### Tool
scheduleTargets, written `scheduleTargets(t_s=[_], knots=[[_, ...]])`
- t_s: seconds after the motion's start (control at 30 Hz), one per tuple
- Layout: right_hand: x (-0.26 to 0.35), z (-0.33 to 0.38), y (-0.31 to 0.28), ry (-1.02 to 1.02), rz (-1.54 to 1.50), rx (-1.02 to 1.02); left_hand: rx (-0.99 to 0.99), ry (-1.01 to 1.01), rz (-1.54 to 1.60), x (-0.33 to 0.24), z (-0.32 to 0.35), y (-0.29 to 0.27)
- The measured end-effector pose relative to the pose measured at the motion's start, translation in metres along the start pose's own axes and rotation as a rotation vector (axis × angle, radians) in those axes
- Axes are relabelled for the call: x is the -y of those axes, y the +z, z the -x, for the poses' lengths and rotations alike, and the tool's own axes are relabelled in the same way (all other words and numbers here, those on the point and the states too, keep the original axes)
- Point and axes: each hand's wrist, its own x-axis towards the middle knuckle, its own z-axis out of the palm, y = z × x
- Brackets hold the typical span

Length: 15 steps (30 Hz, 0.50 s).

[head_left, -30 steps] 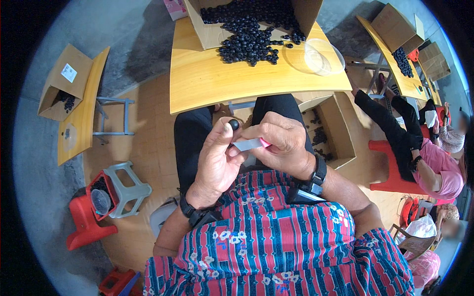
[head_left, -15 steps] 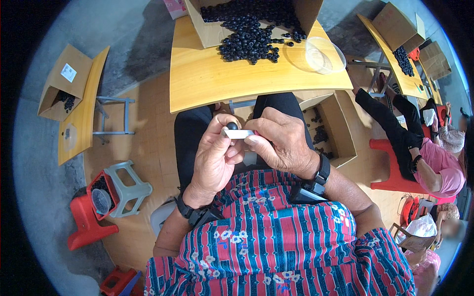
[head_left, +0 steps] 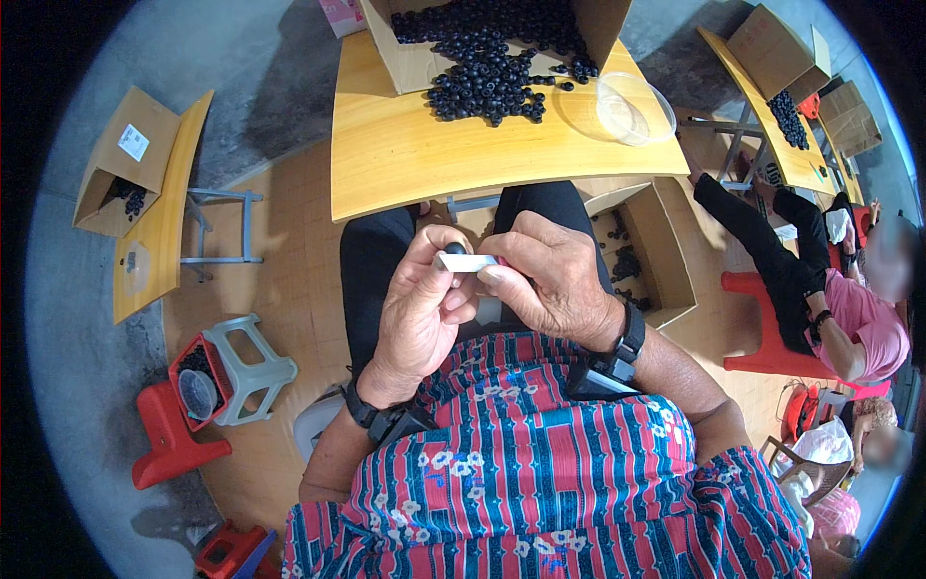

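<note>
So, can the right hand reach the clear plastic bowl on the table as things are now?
Probably yes. The clear bowl sits near the table's right edge, with bare tabletop in front of it. But the right hand is busy, holding a small white strip together with the left hand.

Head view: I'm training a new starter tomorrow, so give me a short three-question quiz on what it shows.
1. True or false: both hands, left hand and right hand, hold the white strip.
2. Where is the clear bowl? A) on the floor B) on the table, right of the beads C) in the person's lap
3. Fill in: a black ___ sits at the left fingertips.

Key: 1 true; 2 B; 3 bead.
</note>
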Motion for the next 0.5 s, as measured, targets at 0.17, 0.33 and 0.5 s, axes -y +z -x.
scheduleTargets(t_s=[0.17, 0.33, 0.5], knots=[[-0.001, 0.0, 0.0, 0.019, 0.009, 0.019, 0.004, -0.006, -0.03, -0.001, -0.001, -0.002], [-0.002, -0.002, -0.001, 0.027, 0.026, 0.022, -0.001, -0.009, -0.044, -0.001, -0.002, -0.002], [-0.004, -0.009, -0.003, 0.138, -0.126, -0.054, -0.037, -0.058, 0.006, 0.001, -0.003, -0.004]])
